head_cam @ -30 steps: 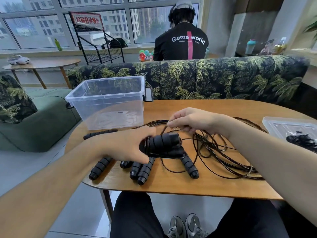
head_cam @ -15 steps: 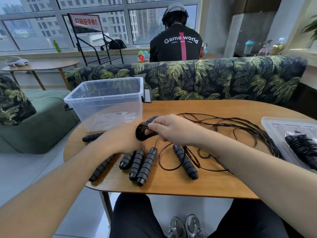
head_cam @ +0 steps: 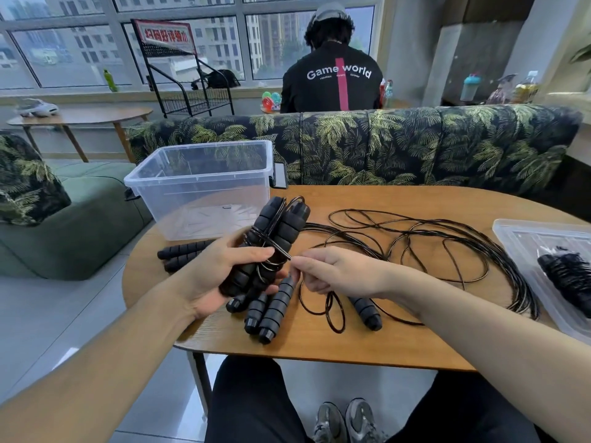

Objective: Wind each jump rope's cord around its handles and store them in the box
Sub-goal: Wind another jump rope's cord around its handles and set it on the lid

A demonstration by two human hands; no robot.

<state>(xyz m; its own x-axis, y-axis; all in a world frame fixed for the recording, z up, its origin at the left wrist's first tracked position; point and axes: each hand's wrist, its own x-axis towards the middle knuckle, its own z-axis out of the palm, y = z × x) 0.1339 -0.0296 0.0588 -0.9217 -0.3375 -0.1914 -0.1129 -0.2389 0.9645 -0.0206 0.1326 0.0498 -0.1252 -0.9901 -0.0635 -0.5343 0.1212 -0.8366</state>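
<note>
My left hand [head_cam: 220, 273] grips a pair of black foam jump-rope handles [head_cam: 275, 231], held side by side and tilted up toward the clear plastic box [head_cam: 198, 183]. A few turns of thin black cord [head_cam: 268, 247] circle the handles. My right hand [head_cam: 332, 270] pinches that cord just right of the handles. The rest of the cord [head_cam: 415, 244] lies in loose loops across the wooden table [head_cam: 415, 343]. Several more black handles [head_cam: 271, 308] lie on the table under my hands. The box holds nothing that I can see.
A clear lid [head_cam: 524, 238] at the right edge of the table carries a wound black rope bundle [head_cam: 569, 276]. A leaf-print sofa [head_cam: 383, 145] backs the table, and a person sits behind it facing away. A phone [head_cam: 280, 175] leans beside the box.
My left hand has lifted the handle pair off the table and turned it upright. My right hand has moved down to the right side of the handles, drawing cord around them.
</note>
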